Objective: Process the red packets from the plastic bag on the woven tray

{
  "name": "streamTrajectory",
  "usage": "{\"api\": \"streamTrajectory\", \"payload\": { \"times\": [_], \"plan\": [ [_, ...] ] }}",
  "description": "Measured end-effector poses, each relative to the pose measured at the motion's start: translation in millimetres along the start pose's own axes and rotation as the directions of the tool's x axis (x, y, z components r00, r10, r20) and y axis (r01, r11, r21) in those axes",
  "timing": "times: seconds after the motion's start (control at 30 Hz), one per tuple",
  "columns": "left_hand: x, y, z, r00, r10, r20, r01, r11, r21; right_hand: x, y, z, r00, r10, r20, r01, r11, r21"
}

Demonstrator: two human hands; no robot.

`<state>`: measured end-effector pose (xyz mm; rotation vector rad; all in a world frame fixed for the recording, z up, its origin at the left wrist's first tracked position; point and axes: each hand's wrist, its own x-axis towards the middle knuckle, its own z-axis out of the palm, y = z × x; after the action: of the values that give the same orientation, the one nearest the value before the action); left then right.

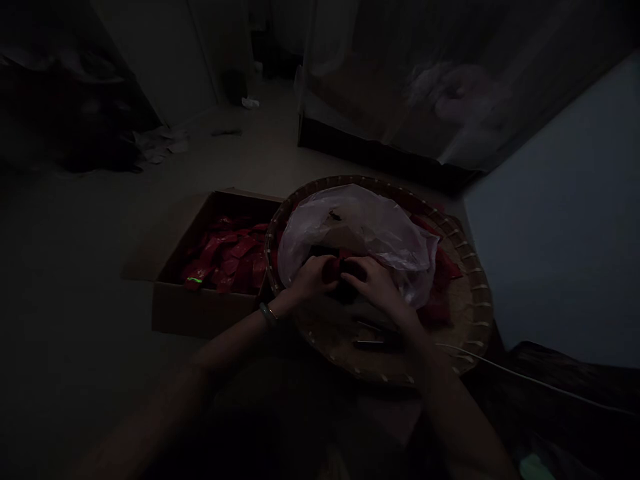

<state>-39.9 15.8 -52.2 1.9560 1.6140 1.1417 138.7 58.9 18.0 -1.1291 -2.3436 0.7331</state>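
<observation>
The light is very dim. My left hand (314, 275) and my right hand (373, 283) are close together over a round woven bamboo tray (473, 287). Fingers of both hands are curled around a small red packet (344, 254), mostly hidden by them. Just beyond the hands lies a large translucent plastic bag (400, 233), spread open with dark contents I cannot make out. More red packets (443, 293) lie on the tray at the bag's right side. Below my right hand rests a dark flat object with a bright edge (373, 344), possibly a phone.
Left of the tray stands an open cardboard box (200, 310) full of shiny red packets (233, 257). A thin white cable (535, 380) runs off to the right. A netted bed (380, 143) stands behind, and a pale wall (560, 233) rises at the right.
</observation>
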Motion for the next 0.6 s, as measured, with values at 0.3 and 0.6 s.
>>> {"api": "streamTrajectory", "payload": {
  "times": [0.3, 0.6],
  "plan": [
    [-1.6, -2.6, 0.6, 1.0, -0.007, 0.005, 0.007, 1.0, 0.007, 3.7, 6.3, 4.3, 0.997, 0.078, 0.003, -0.078, 0.997, 0.019],
    [1.8, 2.9, 0.2, 1.0, 0.001, 0.009, -0.001, 1.0, -0.015, -2.2, 6.3, -3.2, 0.998, 0.046, -0.032, -0.047, 0.999, -0.007]
  ]
}}
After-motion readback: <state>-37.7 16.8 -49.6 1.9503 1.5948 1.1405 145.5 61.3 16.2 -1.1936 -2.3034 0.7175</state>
